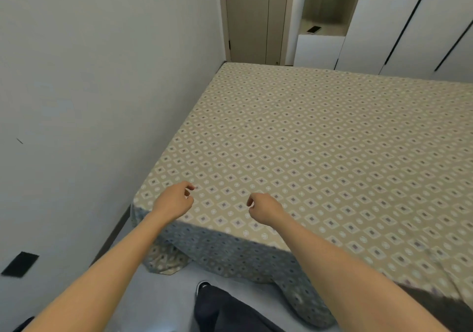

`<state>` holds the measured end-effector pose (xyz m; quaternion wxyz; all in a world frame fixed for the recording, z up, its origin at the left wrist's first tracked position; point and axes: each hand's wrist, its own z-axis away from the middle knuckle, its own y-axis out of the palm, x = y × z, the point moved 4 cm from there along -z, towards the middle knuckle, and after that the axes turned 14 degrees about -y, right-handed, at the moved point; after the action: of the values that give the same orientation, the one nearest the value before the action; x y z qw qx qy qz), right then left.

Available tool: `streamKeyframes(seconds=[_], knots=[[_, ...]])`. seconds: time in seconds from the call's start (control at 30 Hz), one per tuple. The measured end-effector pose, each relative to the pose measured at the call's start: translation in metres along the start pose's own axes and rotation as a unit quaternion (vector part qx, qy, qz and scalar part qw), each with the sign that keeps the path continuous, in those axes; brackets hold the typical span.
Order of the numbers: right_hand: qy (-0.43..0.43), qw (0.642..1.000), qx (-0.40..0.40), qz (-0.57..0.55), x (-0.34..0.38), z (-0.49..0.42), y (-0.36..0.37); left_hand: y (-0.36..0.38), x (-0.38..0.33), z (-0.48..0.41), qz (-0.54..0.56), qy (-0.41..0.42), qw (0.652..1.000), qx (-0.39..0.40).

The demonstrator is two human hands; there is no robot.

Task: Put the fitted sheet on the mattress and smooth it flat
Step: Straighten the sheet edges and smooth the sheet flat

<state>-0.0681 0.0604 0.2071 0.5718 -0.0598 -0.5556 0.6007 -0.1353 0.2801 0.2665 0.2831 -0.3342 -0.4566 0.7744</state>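
Nearest the camera: dark trouser leg [225, 311] and one shoe [202, 287] on a pale grey floor [158, 301]. Two bare forearms reach forward over the near edge of the bed. Loose folds of the fitted sheet [307, 152] hang down the near side and bunch on the floor, untucked.

Left hand [175, 202]: over the near-left corner, fingers loosely curled, thumb and forefinger nearly meeting, holding nothing. Contact with the cloth cannot be told. Right hand [265, 209]: just beside it, apart, fingers curled in a loose half-fist, also holding nothing.

Sheet is beige woven cloth, printed with a regular grid of small diamonds and rings. It lies over the whole mattress top, flat, with only faint creases.

Left side of the bed runs along a plain white wall [89, 88]. Beyond the far edge: beige door [253, 19] and white wardrobe panels [409, 24] with dark vertical gaps.
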Motion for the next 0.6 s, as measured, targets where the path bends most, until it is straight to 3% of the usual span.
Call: streamKeyframes(seconds=[0.3,0.6], knots=[[0.065,0.997,0.034,-0.024,0.058,-0.112,0.034,-0.043,0.047,-0.120,-0.051,0.040,0.997,0.051],[0.168,0.985,0.024,-0.040,0.066,-0.137,0.070,-0.029,0.068,-0.189,-0.095,0.098,0.982,0.129]])
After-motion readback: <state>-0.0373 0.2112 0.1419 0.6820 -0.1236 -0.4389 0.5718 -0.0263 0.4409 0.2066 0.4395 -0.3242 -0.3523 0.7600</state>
